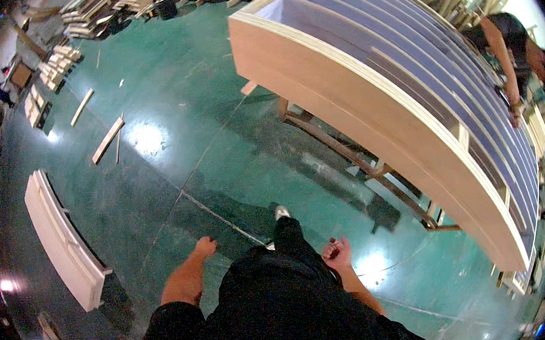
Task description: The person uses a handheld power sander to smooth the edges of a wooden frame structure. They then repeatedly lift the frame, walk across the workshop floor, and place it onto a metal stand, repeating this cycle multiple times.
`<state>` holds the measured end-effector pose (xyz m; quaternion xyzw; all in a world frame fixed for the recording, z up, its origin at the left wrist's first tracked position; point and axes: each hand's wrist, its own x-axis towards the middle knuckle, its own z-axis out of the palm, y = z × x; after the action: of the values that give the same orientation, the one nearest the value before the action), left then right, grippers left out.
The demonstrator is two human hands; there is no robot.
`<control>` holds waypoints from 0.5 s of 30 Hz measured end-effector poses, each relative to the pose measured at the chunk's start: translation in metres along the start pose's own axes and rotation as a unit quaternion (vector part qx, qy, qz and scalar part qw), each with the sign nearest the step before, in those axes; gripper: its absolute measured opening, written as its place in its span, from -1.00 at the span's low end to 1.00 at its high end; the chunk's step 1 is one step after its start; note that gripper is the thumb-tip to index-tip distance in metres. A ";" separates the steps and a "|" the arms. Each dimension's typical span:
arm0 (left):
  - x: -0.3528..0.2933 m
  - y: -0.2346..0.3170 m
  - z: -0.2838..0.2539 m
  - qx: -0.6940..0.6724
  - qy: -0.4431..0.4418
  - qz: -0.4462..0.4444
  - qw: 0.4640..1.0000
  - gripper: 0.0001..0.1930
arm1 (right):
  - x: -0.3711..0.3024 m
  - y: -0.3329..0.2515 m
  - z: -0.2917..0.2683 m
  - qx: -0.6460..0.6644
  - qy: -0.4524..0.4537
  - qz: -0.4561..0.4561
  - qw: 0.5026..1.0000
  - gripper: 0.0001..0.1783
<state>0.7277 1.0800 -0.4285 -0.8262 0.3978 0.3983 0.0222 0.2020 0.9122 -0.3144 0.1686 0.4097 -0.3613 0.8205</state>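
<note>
My left hand [206, 246] hangs low over the green floor, its fingers curled in and nothing seen sticking out of it. On the other side of my body, my right hand [338, 254] has its fingers bent toward the palm. Something small and dark shows among them, too small to name. Neither hand touches the large wooden frame [357, 88], which rises ahead and to the right. Its side is pale wood, and many parallel slats run across its bluish inside. One of my shoes [282, 213] is on the floor ahead.
The frame rests on a wooden trestle [340, 146]. Another person [508, 45] leans over its far right side. A pale wooden panel [64, 241] stands at the left. Loose wood strips [108, 140] lie on the floor, and stacked boards [87, 13] sit at the back.
</note>
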 end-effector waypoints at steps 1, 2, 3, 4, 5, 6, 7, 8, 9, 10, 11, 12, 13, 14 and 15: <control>-0.010 0.008 -0.003 -0.020 -0.033 -0.023 0.999 -0.58 | 0.034 -0.021 -0.059 -0.089 -0.086 0.007 0.992 -0.49; -0.024 0.015 -0.002 -0.039 -0.085 -0.057 0.994 -0.59 | 0.069 -0.035 -0.094 -0.237 -0.052 -0.044 0.969 -0.48; -0.033 0.023 0.000 -0.053 -0.135 -0.074 0.987 -0.59 | 0.095 -0.049 -0.119 -0.378 -0.019 -0.094 0.921 -0.47; -0.041 0.037 0.003 -0.071 -0.167 -0.073 0.981 -0.60 | 0.107 -0.059 -0.123 -0.402 0.024 -0.076 0.912 -0.51; -0.050 0.032 0.016 -0.101 -0.138 -0.040 0.984 -0.62 | 0.113 -0.060 -0.124 -0.416 0.067 -0.050 0.906 -0.55; -0.059 0.020 0.036 -0.129 -0.111 -0.009 0.985 -0.64 | 0.118 -0.060 -0.110 -0.467 0.095 -0.009 0.879 -0.56; -0.055 -0.007 0.066 -0.139 -0.096 -0.085 0.982 -0.65 | 0.115 -0.045 -0.090 -0.527 0.105 0.056 0.841 -0.57; -0.050 -0.025 0.075 -0.141 -0.072 -0.151 0.976 -0.65 | 0.122 -0.035 -0.077 -0.586 0.098 0.107 0.797 -0.59; -0.050 -0.008 0.055 -0.152 -0.047 -0.121 0.980 -0.64 | 0.135 -0.053 -0.056 -0.660 0.102 0.126 0.733 -0.60; -0.048 0.006 0.031 -0.158 -0.019 -0.089 0.983 -0.63 | 0.154 -0.068 -0.032 -0.721 0.103 0.138 0.671 -0.61; -0.051 0.009 0.004 -0.191 -0.024 -0.114 0.975 -0.61 | 0.168 -0.070 -0.008 -0.766 0.100 0.162 0.614 -0.62; -0.049 0.015 -0.006 -0.237 -0.028 -0.138 0.961 -0.59 | 0.184 -0.082 0.026 -0.809 0.103 0.177 0.550 -0.62; -0.052 0.013 -0.002 -0.278 0.005 -0.161 0.947 -0.59 | 0.204 -0.079 0.060 -0.837 0.097 0.184 0.507 -0.63; -0.069 -0.002 0.010 -0.310 0.031 -0.192 0.931 -0.58 | 0.218 -0.067 0.087 -0.848 0.090 0.195 0.484 -0.63; -0.069 -0.013 0.015 -0.337 0.061 -0.208 0.916 -0.58 | 0.240 -0.046 0.122 -0.819 0.073 0.199 0.534 -0.64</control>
<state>0.7021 1.1380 -0.3958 -0.8719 0.0597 0.4434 -0.1992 0.3326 0.7018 -0.4296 -0.4740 0.5410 0.3179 0.6178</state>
